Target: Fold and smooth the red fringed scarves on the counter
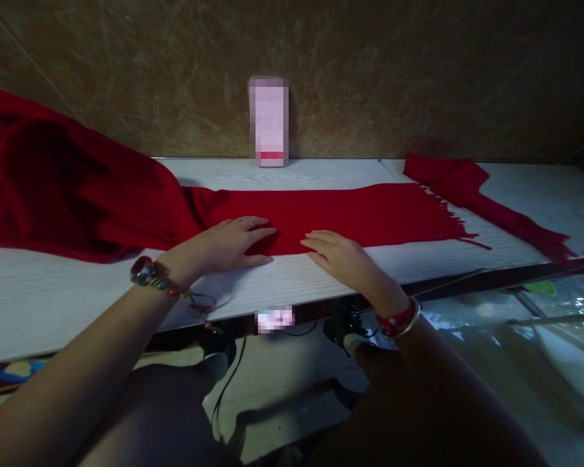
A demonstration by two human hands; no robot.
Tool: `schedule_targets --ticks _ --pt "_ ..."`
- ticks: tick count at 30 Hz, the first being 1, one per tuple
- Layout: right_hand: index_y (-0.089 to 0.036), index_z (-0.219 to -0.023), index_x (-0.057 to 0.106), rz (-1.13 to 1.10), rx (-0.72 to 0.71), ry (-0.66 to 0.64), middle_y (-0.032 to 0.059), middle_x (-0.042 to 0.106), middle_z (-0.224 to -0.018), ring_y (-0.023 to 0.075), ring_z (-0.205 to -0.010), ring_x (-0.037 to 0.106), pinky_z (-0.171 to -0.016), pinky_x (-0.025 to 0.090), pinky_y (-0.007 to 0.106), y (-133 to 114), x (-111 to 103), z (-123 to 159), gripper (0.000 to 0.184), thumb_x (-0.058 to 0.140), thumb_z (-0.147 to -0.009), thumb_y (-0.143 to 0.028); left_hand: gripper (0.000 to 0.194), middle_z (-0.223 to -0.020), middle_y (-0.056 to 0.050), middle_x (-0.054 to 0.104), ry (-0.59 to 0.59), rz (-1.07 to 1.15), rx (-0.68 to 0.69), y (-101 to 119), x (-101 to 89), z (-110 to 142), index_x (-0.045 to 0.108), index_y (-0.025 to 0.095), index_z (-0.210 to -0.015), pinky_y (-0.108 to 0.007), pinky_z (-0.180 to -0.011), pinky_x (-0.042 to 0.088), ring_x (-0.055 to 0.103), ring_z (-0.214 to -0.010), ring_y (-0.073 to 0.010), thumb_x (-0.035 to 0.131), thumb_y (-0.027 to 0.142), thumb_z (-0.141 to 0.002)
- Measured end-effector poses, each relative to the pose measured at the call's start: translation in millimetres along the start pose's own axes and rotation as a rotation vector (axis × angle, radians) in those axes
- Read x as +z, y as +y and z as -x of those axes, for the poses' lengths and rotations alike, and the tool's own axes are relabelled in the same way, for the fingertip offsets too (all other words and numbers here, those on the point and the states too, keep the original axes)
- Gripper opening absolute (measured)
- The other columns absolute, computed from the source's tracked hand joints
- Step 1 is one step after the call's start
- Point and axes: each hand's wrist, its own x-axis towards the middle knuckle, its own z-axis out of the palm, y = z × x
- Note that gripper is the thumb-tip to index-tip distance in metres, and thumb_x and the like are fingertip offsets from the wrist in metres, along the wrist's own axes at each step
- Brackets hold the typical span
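A long red scarf point(370, 214) lies flat along the white table, its fringed end toward the right. On the left the same red cloth rises into a loose, bunched heap point(78, 188). My left hand point(228, 243) rests on the scarf near the heap, fingers spread, the thumb over its near edge. Across from it, my right hand point(338, 256) lies at the scarf's near edge with its fingers stretched out and the fingertips on the cloth. Neither hand grips anything.
A second strip of red fringed cloth point(496, 207) lies folded at the right. A blurred-out pink phone-shaped object point(270, 123) leans on the brown marbled wall point(370, 78) behind the white table point(340, 172). The table's front edge runs just below my hands.
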Motion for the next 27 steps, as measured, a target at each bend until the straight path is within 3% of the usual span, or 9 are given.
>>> schedule_targets --ticks 3,7,11,16,23,27 --pt "-0.018 -0.114 0.065 0.001 -0.077 0.036 0.0073 0.066 -0.118 0.0187 -0.112 0.058 -0.098 0.046 0.038 -5 4 -4 0.032 0.048 -0.088 -0.013 0.046 -0.129 -0.014 0.054 0.065 -0.120 0.043 -7 0.1 16 0.052 0.019 -0.131 -0.032 -0.088 0.048 0.057 -0.109 -0.0225 0.040 0.028 -0.087" --pt "-0.016 -0.109 0.066 0.042 -0.163 0.050 0.0083 0.069 -0.108 0.0188 -0.101 0.061 -0.087 0.049 0.034 -21 7 -16 0.029 0.046 -0.089 -0.011 0.044 -0.113 -0.012 0.062 0.092 -0.225 -0.020 -9 -1.0 29 0.060 0.019 -0.120 -0.029 -0.070 0.050 0.062 -0.094 -0.0214 0.033 0.015 -0.086" --pt "-0.013 -0.102 0.067 0.136 -0.123 0.030 0.0089 0.069 -0.097 0.0183 -0.090 0.060 -0.075 0.047 0.030 -35 6 -28 0.027 0.045 -0.088 -0.005 0.040 -0.103 -0.012 0.065 0.102 -0.202 -0.063 -5 -3.6 33 0.062 0.018 -0.116 -0.028 -0.062 0.047 0.063 -0.084 -0.0208 0.031 0.016 -0.089" --pt "-0.012 -0.086 0.069 0.149 -0.039 0.089 0.0094 0.065 -0.082 0.0175 -0.080 0.055 -0.067 0.041 0.029 -36 12 -34 0.026 0.044 -0.086 -0.002 0.034 -0.085 -0.011 0.066 0.202 -0.200 -0.045 -8 1.3 33 0.066 0.014 -0.100 -0.027 -0.057 0.044 0.061 -0.071 -0.0175 0.035 0.013 -0.087" --pt "-0.017 -0.077 0.066 0.168 -0.063 0.228 0.0061 0.060 -0.077 0.0178 -0.076 0.051 -0.065 0.038 0.029 -35 18 -33 0.032 0.040 -0.087 -0.003 0.030 -0.086 -0.010 0.064 0.263 -0.247 0.067 -10 4.6 32 0.066 0.015 -0.096 -0.027 -0.062 0.046 0.060 -0.079 -0.0185 0.037 0.011 -0.087" --pt "-0.018 -0.077 0.066 0.198 -0.063 0.218 0.0060 0.060 -0.077 0.0172 -0.074 0.051 -0.062 0.038 0.029 -36 16 -31 0.031 0.040 -0.088 -0.004 0.031 -0.095 -0.012 0.063 0.242 -0.257 0.103 -8 5.9 33 0.064 0.015 -0.103 -0.027 -0.062 0.046 0.060 -0.086 -0.0204 0.036 0.010 -0.089"
